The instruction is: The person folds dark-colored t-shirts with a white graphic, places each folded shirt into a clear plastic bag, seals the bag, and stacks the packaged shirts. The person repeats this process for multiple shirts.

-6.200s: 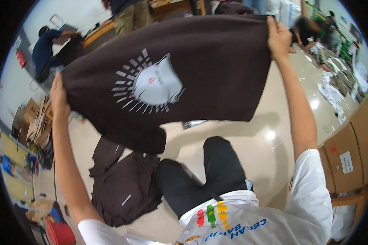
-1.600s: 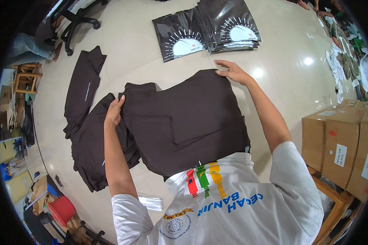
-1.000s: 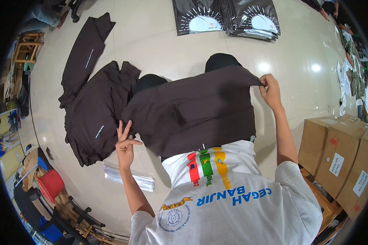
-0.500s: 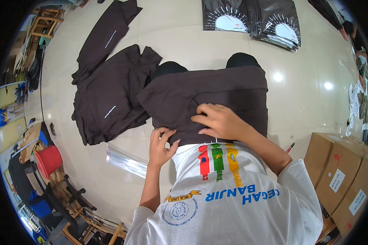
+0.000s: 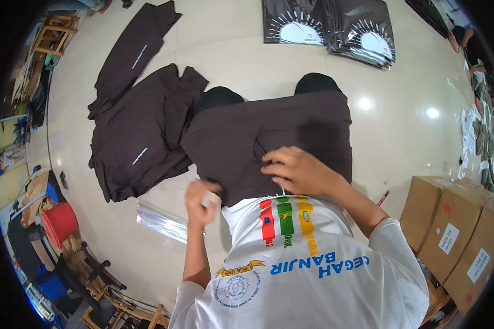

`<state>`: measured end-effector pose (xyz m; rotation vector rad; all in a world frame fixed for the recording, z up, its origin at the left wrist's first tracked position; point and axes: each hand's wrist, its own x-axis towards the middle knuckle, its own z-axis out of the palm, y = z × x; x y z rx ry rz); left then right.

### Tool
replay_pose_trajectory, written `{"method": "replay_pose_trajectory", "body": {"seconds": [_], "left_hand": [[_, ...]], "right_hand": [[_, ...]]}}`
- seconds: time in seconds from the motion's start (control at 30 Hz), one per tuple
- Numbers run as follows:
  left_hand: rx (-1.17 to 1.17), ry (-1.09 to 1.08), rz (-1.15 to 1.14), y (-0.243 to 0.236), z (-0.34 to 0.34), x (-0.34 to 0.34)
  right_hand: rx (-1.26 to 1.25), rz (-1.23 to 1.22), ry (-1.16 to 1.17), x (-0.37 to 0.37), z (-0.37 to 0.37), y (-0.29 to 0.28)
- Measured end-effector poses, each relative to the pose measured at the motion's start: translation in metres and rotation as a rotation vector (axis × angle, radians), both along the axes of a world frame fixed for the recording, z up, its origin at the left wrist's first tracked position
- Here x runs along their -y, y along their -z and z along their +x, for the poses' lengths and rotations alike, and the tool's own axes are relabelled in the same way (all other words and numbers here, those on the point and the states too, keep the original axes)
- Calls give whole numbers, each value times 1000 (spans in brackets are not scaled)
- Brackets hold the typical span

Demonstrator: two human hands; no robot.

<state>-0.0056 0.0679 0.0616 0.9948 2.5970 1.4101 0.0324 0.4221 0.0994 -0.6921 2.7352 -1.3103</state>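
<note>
A dark brown shirt (image 5: 307,123) lies folded across my lap, with a seam curving across its middle. My right hand (image 5: 301,172) rests on its near part, fingers bent and apart, the thumb closer to the hem. By the near left corner of the shirt is my left hand (image 5: 199,203), smeared by motion, so its grip is unclear. On the floor to the left, more dark brown shirts (image 5: 142,131) lie in a loose pile, each visible one with a small white printed strip. Clear plastic sleeves (image 5: 162,222) lie beyond my left hand, close to the pile.
Packed dark garments in glossy bags (image 5: 362,33) with a white sun print are stacked at the far right. Cardboard boxes (image 5: 450,225) stand at the near right, a pen (image 5: 383,197) beside them. A red container (image 5: 59,223) and a black chair (image 5: 71,299) are at the left.
My left hand has lifted off the shirt's near corner and drawn back to the left. The right hand has shifted slightly toward me, its fingers straighter. The whole view has shifted a little.
</note>
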Motion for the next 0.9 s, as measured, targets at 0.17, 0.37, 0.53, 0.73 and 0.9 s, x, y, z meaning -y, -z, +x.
{"method": "replay_pose_trajectory", "body": {"seconds": [0.17,0.37,0.53,0.73,0.9], "left_hand": [[510,-834,125,39,-88,-8],[1105,-644,392,54,-146,-10],[1117,-607,606,54,-164,9],[922,-775,786,81,-174,9],[871,-783,637,95,-144,-22]], "right_hand": [[70,346,621,-88,14,2],[-91,396,658,-144,25,36],[-155,363,657,-152,23,39],[-124,337,665,-156,35,36],[-60,161,804,-151,46,47]]}}
